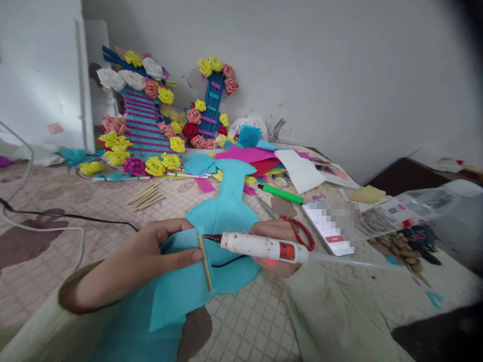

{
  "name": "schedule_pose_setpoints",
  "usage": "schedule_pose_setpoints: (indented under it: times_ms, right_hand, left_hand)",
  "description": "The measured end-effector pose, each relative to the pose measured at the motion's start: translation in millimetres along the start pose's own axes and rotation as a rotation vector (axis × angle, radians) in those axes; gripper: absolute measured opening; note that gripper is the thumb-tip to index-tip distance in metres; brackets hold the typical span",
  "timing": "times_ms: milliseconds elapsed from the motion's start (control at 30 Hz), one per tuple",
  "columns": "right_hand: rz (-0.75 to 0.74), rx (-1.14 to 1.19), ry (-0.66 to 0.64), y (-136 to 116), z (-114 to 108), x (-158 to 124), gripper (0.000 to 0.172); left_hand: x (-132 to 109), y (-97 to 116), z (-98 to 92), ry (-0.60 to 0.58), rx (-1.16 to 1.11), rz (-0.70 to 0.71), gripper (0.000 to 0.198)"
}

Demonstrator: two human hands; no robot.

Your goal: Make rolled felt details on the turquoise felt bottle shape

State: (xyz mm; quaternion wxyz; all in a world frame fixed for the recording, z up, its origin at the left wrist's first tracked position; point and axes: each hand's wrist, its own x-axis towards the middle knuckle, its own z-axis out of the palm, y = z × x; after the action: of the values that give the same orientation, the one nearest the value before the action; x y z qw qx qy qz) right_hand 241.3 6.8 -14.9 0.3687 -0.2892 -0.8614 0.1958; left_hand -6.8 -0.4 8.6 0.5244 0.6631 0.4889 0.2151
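My right hand [277, 246] grips a white hot glue gun [260, 247] with a clear glue stick [350, 260] out of its back. Its dark nozzle points left, close to the top of a thin wooden stick [206, 266]. That stick lies along the right edge of a turquoise paper sheet [173, 296]. My left hand [154, 256] pinches the sheet, thumb on top against the stick, the other fingers partly behind the paper. Beneath both hands lies a turquoise guitar-shaped cutout [226, 211] on the table.
Red-handled scissors [300, 231], a phone [328, 229] and a green marker [281, 193] lie to the right. Several wooden sticks [147, 196] rest at left. Flower-decorated pieces [145, 120] lean on the wall. Colored paper [241, 153] is piled behind. A black cable [75, 213] crosses the left.
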Motion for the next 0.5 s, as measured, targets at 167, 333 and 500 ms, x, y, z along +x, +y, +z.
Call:
schedule_pose_setpoints:
  times_ms: [167,333,500]
  right_hand:
    - [-0.048,0.006,0.035,-1.7,0.4,2.9,0.015]
    - [-0.045,-0.015,0.036,-2.3,0.3,2.9,0.018]
    - [-0.055,-0.05,0.047,-1.6,0.2,2.5,0.021]
  left_hand:
    - [-1.0,4.6,0.3,-0.01,0.015,-0.001,0.019]
    - [-2.0,7.3,0.3,-0.013,0.025,-0.011,0.018]
    - [-1.4,6.1,-0.4,0.004,0.014,-0.006,0.017]
